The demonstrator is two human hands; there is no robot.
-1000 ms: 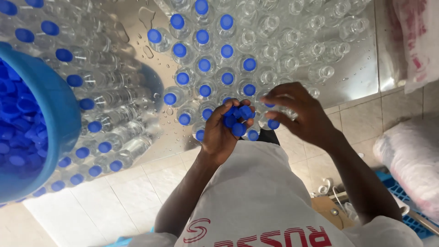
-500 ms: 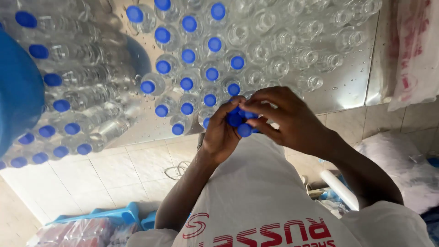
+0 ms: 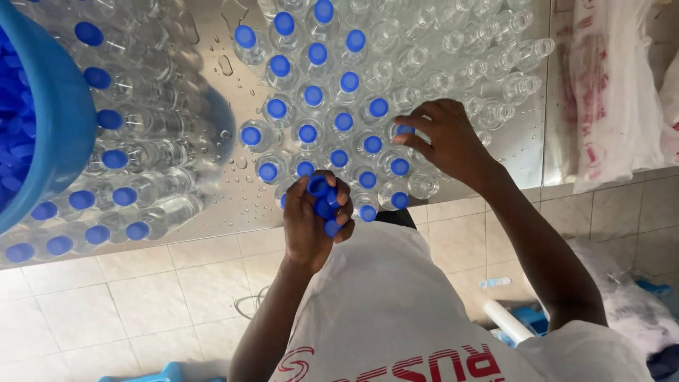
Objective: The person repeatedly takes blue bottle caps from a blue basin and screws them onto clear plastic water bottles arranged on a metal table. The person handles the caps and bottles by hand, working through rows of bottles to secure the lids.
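My left hand (image 3: 315, 223) is closed around a handful of blue bottle caps (image 3: 323, 201) at the near edge of a wet steel table (image 3: 212, 212). My right hand (image 3: 445, 141) reaches out over the standing clear plastic bottles (image 3: 332, 134) and presses a blue cap (image 3: 404, 130) onto one with its fingertips. Most upright bottles near my hands carry blue caps. One uncapped bottle (image 3: 423, 184) stands just below my right hand, and several more uncapped ones (image 3: 467, 42) fill the far right of the table.
A blue bucket (image 3: 56, 120) full of caps stands at the left edge. Capped bottles lying on their sides (image 3: 134, 148) are stacked beside it. White plastic bags (image 3: 608, 92) hang at the right. Tiled floor (image 3: 141, 297) lies below, with a blue crate (image 3: 527, 318).
My right hand has left the caps in my left hand and moved out to a bottle with one cap. The view has shifted, bringing the blue bucket back in at the left.
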